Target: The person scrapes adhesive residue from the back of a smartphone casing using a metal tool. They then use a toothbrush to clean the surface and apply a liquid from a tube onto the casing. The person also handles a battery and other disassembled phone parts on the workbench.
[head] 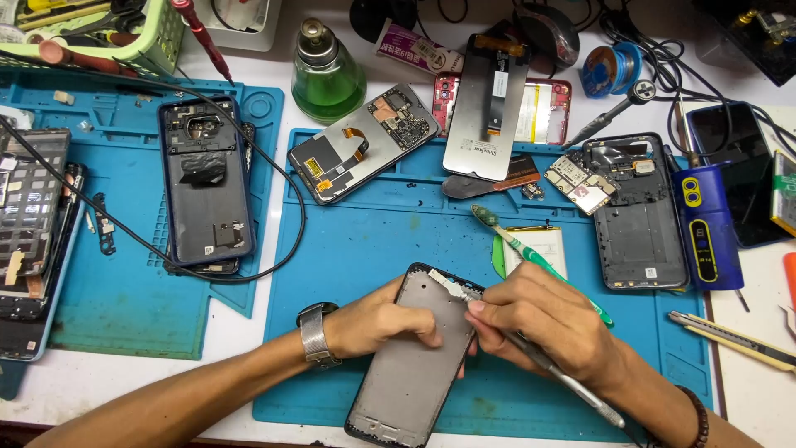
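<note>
At the bottom centre of the frame, a grey phone frame (pixel 412 365) is lying tilted on the blue work mat (pixel 365 249) that covers the counter (pixel 240 332). The left hand (pixel 383 322), with a metal watch (pixel 317 335) on its wrist, is pressing down on the frame's left edge, its fingers (pixel 427 337) spread flat across the grey surface rather than curled around it. The right hand (pixel 547 319) is clenching a slim metal tool (pixel 555 372) like a pen, and the tool's tip is touching the upper right corner of the frame.

Just above the right hand, a green toothbrush (pixel 531 257) is lying slantwise over a white battery (pixel 543 249). To the right, a black phone shell (pixel 638 220) is sitting open beside a blue soldering unit (pixel 703 224), with a utility knife (pixel 734 338) lower right.

Further up, an opened phone with an exposed board (pixel 361 145) and a grey screen panel (pixel 485 108) are resting near the mat's top edge. A green glass bottle (pixel 327 70) is standing at the upper centre. On the left, a dark blue phone back (pixel 206 178) is lying on a second mat (pixel 124 282), with a black cable (pixel 274 166) looping around it.
</note>
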